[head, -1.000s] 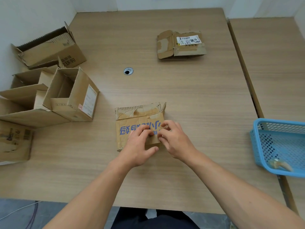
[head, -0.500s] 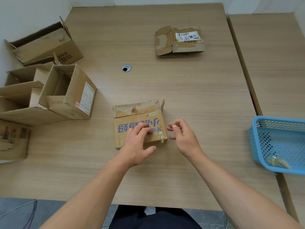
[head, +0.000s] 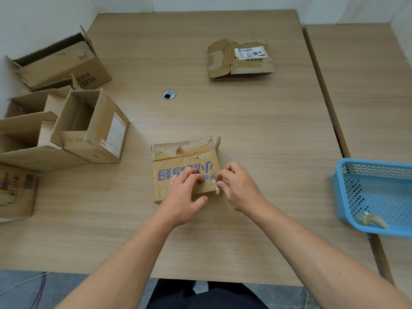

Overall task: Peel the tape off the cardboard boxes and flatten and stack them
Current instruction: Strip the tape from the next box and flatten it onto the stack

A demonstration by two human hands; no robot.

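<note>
Holding box (head: 178, 157) (blue Chinese print (head: 169, 174), upside down) with left hand (head: 182, 197), pinching clear tape (head: 213, 183) at its right edge with right hand (head: 239, 188)

Open boxes (head: 93, 130) crowd the table's (head: 256, 130) left edge; a flattened box (head: 240, 60) lies far, right of centre; a blue basket (head: 374, 163) stands at the right. Between them broad tabletop gives passage, round the printed box (head: 178, 161) near centre.

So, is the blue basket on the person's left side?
No, the blue basket sits at the right, beyond the right hand.
</note>
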